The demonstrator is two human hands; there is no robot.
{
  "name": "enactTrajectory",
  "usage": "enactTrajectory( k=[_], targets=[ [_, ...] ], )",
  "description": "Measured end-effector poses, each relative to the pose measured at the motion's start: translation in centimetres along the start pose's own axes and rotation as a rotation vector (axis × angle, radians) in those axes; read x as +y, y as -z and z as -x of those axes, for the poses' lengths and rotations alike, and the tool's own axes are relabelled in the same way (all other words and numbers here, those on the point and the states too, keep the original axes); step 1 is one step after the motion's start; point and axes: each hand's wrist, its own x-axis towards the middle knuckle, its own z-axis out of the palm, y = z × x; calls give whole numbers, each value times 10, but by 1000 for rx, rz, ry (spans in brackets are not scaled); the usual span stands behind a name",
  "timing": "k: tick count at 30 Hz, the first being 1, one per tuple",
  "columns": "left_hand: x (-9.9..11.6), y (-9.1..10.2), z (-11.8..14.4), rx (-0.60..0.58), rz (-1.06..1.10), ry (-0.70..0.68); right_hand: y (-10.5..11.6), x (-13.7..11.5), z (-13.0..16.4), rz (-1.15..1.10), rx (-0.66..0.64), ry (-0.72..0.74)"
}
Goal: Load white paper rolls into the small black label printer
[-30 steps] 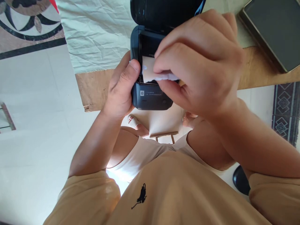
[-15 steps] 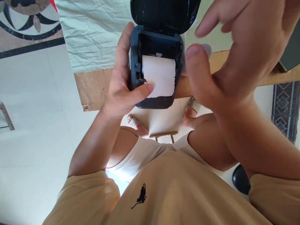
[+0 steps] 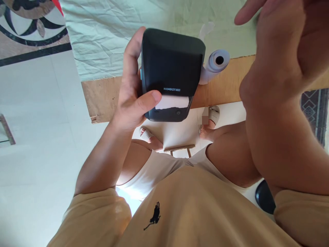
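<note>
Pale floor tiles with a dark patterned border spread beneath a wooden counter (image 3: 108, 96), part of it covered by a creased light cloth (image 3: 102, 31). Held over the counter's edge, the dark label printer (image 3: 171, 73) sits in the left hand (image 3: 133, 99), whose fingers (image 3: 132, 51) wrap its left side while the thumb presses across the lower front. Half a second ago its lid stood open, showing the white roll inside; now the lid is shut, and only a short strip of white paper (image 3: 171, 102) shows at the slot below the lid, touching the thumb tip. The right hand (image 3: 280, 51) has lifted away up and to the right, its fingers loosely spread and holding nothing, well apart from the printer. With that hand out of the way, 1 spare paper roll (image 3: 215, 63) now shows on the counter just beside the printer's right edge.
</note>
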Motion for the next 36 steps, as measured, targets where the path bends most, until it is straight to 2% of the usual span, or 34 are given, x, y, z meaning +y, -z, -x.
enactTrajectory(
  k=[1,2,3,5,6,10,12,24,29,36],
  targets=[
    [-3,2,-1,15,17,-28,-3,0,3,66,109,96],
    [-8,5,-3,39,26,-45,-6,0,6,106,125,144],
    [-15,10,-5,2,23,-120,-8,1,9,129,137,181],
    [-27,18,-9,-66,9,-230,-9,3,12,117,43,166],
    [-32,21,-10,-17,-5,-242,-8,5,12,101,-1,148],
    [-34,20,-9,-32,48,-187,-2,17,14,57,-173,63],
    [-32,18,-9,-33,54,-192,0,22,16,46,-198,29],
    [-26,8,-10,-4,56,-213,-6,28,19,13,-232,-18],
    [-31,13,-11,3,41,-201,-6,26,20,40,-251,-45],
    [-33,17,-11,-18,41,-189,-11,28,18,24,-198,4]
  ],
)
